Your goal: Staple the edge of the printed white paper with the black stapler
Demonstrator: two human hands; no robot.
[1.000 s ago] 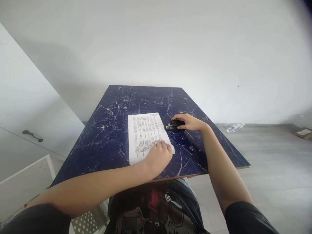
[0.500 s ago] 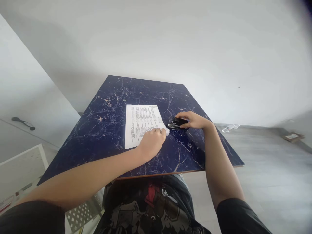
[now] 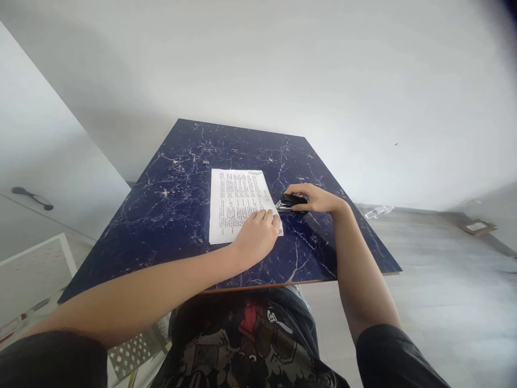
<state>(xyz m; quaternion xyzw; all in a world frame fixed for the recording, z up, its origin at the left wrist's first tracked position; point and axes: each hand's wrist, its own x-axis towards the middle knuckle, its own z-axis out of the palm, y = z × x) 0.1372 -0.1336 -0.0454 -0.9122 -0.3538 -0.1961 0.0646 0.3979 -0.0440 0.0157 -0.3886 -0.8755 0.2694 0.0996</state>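
A printed sheet of paper [image 3: 234,199] lies on the dark blue marbled table. My left hand [image 3: 258,231] is over its near right corner, fingers curled at the paper's right edge with the thumb tucked underneath from view. My right hand [image 3: 317,198] is closed around a black stapler [image 3: 293,201] resting on the table, thumb on the near side and fingers over the top. The stapler's front end points left and meets the right edge of the paper; whether the edge sits between its jaws I cannot tell.
The blue table [image 3: 161,237] stands against a white wall. A small grey piece [image 3: 205,162] lies beyond the paper. On the floor to the right are clear plastic packaging [image 3: 378,212] and a brown cardboard piece [image 3: 479,226]. A white perforated rack [image 3: 135,353] stands at lower left.
My left hand has shifted slightly right, and the paper's near right corner, bent up before, now lies flatter. The paper's edge and the stapler's front have come together.
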